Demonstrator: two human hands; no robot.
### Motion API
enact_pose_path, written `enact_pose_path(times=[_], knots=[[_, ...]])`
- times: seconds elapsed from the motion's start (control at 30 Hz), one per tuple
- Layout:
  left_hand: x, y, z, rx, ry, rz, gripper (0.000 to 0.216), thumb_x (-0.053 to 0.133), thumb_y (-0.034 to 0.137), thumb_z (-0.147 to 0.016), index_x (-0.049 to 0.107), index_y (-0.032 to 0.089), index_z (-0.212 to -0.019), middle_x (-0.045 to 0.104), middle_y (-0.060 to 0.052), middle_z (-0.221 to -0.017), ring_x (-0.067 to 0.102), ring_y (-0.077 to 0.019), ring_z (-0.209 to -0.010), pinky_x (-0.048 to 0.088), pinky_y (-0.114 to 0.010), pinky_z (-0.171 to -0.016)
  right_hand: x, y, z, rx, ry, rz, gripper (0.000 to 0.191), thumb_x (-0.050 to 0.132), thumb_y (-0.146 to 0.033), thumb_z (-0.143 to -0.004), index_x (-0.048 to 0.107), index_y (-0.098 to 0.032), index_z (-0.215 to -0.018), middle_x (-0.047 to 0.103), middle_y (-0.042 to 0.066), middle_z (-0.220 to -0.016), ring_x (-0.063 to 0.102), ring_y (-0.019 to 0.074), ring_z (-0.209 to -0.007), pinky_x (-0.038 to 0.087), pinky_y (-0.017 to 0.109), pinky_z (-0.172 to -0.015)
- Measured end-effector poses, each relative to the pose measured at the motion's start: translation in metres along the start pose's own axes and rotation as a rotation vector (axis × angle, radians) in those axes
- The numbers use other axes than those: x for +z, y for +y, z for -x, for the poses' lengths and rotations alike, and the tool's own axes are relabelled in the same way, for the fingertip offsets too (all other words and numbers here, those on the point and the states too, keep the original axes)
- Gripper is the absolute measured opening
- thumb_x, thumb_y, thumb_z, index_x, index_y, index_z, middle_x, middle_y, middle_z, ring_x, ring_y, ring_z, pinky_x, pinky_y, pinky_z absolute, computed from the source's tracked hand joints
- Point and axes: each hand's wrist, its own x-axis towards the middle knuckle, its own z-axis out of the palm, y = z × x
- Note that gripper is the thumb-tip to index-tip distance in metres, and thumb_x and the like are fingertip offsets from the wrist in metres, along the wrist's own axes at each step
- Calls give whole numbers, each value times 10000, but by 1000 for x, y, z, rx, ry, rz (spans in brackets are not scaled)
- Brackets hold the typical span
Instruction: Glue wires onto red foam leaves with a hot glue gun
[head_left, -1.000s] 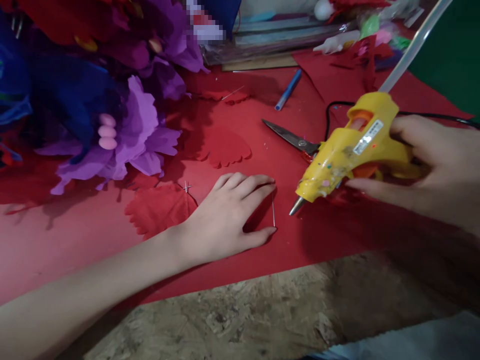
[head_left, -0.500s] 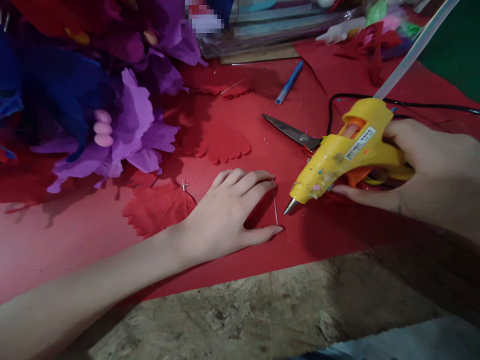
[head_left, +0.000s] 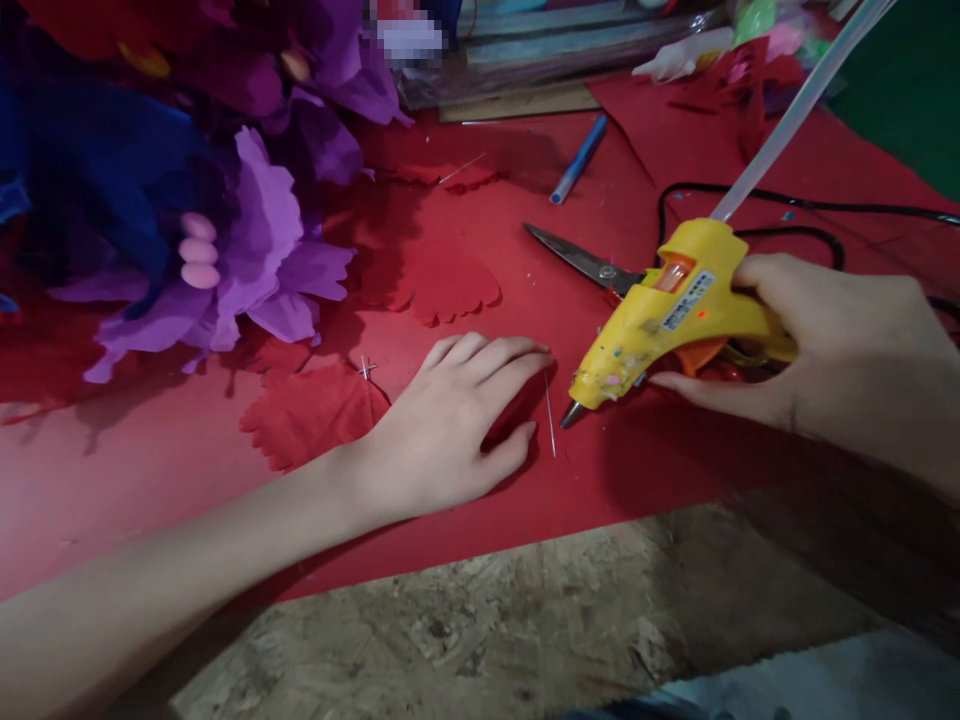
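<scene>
Left hand (head_left: 450, 420) drew thumb from wire (head_left: 550, 417); loosely spread, palm hidden; right hand (head_left: 840, 350) clasps glue gun (head_left: 651, 310).

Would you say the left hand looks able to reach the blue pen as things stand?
Probably yes: the left hand rests on the red sheet, and only the scissors lie near the way to the blue pen, seemingly low enough to reach over.
</scene>
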Motion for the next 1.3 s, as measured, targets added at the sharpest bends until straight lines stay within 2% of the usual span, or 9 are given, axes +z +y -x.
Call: enact_pose_path(times=[0.2, 0.43, 0.7, 1.0, 1.3], knots=[[0, 1, 0, -25, 9, -6, 471, 469, 285, -806, 410, 80, -1225, 535, -102, -1172, 460, -227, -1021, 353, -357, -900, 4, -1, 3, 7, 12, 44, 689, 191, -757, -721, 500, -156, -851, 505, 5, -585, 441, 102, -476, 293, 221, -409], [0, 1, 1, -33, 3, -5, 484, 467, 296, -807, 391, 86, -1237, 511, -116, -1200, 456, -235, -1045, 347, -369, -912, 6, 0, 4, 39, 9, 42, 684, 258, -770, -691, 512, -155, -850, 488, -6, -568, 419, 100, -449, 299, 230, -407], [1, 2, 1, -19, 13, -6, 471, 458, 279, -811, 408, 65, -1228, 506, -131, -1200, 456, -239, -1056, 348, -371, -915, 4, -2, 3, 45, 0, 34, 702, 253, -778, -684, 518, -147, -841, 483, -6, -556, 417, 100, -438, 300, 229, -399], [3, 2, 1, 11, 22, -83, 653, 500, 503, -775, 404, 48, -1234, 493, -151, -1221, 453, -261, -1036, 345, -396, -914, 2, -4, 1, 111, -18, 17, 718, 234, -811, -643, 520, -176, -818, 455, -26, -523, 359, 87, -411, 257, 226, -401], [4, 4, 0, 2, 11, -92, 653, 494, 521, -772, 402, 70, -1234, 504, -140, -1209, 452, -270, -1029, 342, -400, -904, 2, -5, 2, 114, -31, 7, 678, 275, -781, -662, 515, -175, -849, 468, -23, -546, 406, 95, -445, 284, 232, -415]])
